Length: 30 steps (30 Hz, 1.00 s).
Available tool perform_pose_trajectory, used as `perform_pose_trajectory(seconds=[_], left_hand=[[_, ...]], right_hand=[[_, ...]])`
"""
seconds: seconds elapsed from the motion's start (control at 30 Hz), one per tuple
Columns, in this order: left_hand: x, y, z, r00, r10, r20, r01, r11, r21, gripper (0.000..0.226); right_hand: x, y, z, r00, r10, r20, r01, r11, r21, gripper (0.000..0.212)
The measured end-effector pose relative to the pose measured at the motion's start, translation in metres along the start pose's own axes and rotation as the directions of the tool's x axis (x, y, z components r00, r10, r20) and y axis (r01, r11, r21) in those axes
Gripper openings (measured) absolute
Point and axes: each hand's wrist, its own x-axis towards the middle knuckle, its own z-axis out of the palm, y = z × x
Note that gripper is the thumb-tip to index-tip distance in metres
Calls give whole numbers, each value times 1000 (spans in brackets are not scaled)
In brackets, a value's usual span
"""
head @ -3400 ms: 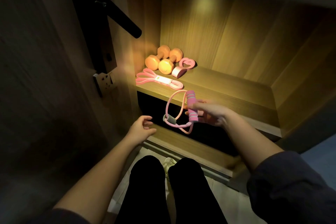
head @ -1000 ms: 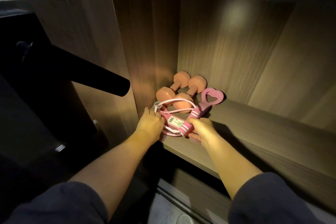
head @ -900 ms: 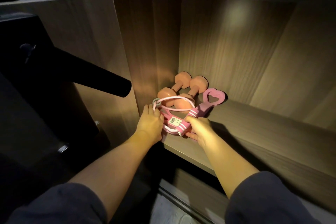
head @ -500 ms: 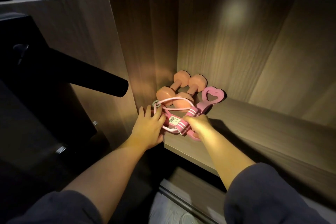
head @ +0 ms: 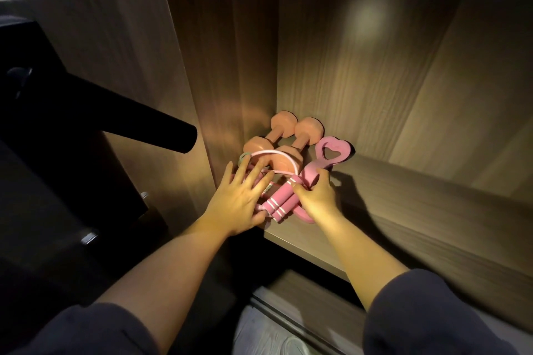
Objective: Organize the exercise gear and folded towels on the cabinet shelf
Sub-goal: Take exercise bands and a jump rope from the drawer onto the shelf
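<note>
Two orange dumbbells [head: 284, 132] lie in the back left corner of the wooden cabinet shelf [head: 403, 210]. A pink heart-shaped piece [head: 334, 151] lies just to their right. In front of them sits a pink resistance tube with striped foam handles [head: 278, 202], on top of a flat pink band that is mostly hidden. My left hand [head: 238, 200] lies flat with fingers spread on the tube's loop. My right hand [head: 315, 196] grips the foam handles from the right. No towels are in view.
A black door handle [head: 144, 127] juts out at the left, in front of the cabinet's side panel [head: 219, 81]. The shelf runs on to the right of the gear. A lower shelf edge [head: 302, 288] and pale floor show below.
I have carried the pink tube from in front of the cabinet onto the shelf's left end. My left hand has slid forward and spread flat over the loop while my right hand shifted along the handles.
</note>
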Motion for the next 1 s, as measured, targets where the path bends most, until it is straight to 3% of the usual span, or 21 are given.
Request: perform_pose_trajectory(seconds=[0.13, 0.27, 0.37, 0.53, 0.8, 0.93, 1.0], left_hand=[[-1, 3, -4, 999, 32, -3, -32, 999, -3, 70], [-3, 9, -10, 991, 63, -115, -66, 997, -26, 51], [-4, 8, -9, 987, 89, -133, -94, 995, -37, 44], [-4, 7, -5, 991, 114, -73, -114, 993, 4, 52], [-9, 3, -6, 931, 158, -329, -156, 987, 34, 38], [-9, 3, -6, 943, 149, -297, -155, 988, 5, 40], [-6, 2, -6, 961, 127, -244, -136, 991, -21, 39]], right_hand=[[-1, 5, 0, 999, -9, 33, 7, 997, 73, 52], [4, 6, 5, 997, 6, 76, -20, 983, 180, 16], [8, 5, 11, 993, -50, 104, 37, 991, 125, 29], [11, 9, 10, 990, -33, 135, 14, 991, 136, 32], [16, 6, 9, 948, -124, 292, 70, 979, 189, 32], [20, 2, 11, 966, -93, 241, 37, 973, 226, 35], [21, 7, 8, 968, -88, 236, 40, 978, 203, 19]])
